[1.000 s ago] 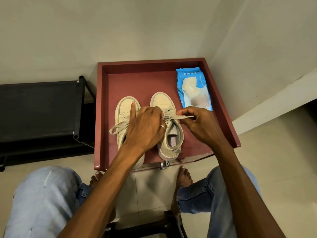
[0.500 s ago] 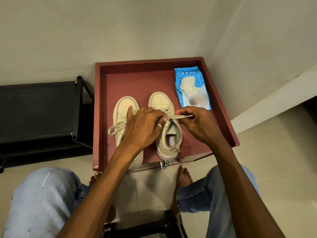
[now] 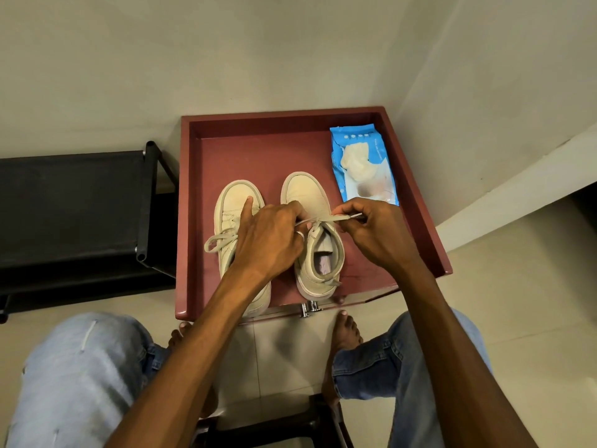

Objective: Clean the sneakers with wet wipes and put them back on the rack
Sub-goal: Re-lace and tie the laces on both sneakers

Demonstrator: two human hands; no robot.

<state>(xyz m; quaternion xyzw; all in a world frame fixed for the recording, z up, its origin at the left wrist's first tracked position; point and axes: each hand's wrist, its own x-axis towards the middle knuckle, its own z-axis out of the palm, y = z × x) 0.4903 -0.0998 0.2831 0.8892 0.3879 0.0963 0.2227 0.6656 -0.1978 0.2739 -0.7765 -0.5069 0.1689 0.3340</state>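
Compared with half a second earlier, both hands remain at the lace of the right-hand sneaker; the scene is otherwise unchanged. The left hand [image 3: 269,242] lies across both sneakers, index finger extended onto the left sneaker [image 3: 237,202], its other fingers curled with the grip pinching one strand of the lace [image 3: 323,219]. The right hand [image 3: 376,236] has its grip pinched on the lace's other end, drawn taut toward the right.

The red tray-topped table [image 3: 190,221] holds both sneakers side by side, toes pointing away, and a blue wet-wipes pack [image 3: 376,147] at its far right, a wipe protruding from the opening. The right sneaker [image 3: 308,192] stands just beside the pack.

The left sneaker's heel is hidden beneath the forearm. The black rack [image 3: 71,205] at left is cut off by the frame edge.
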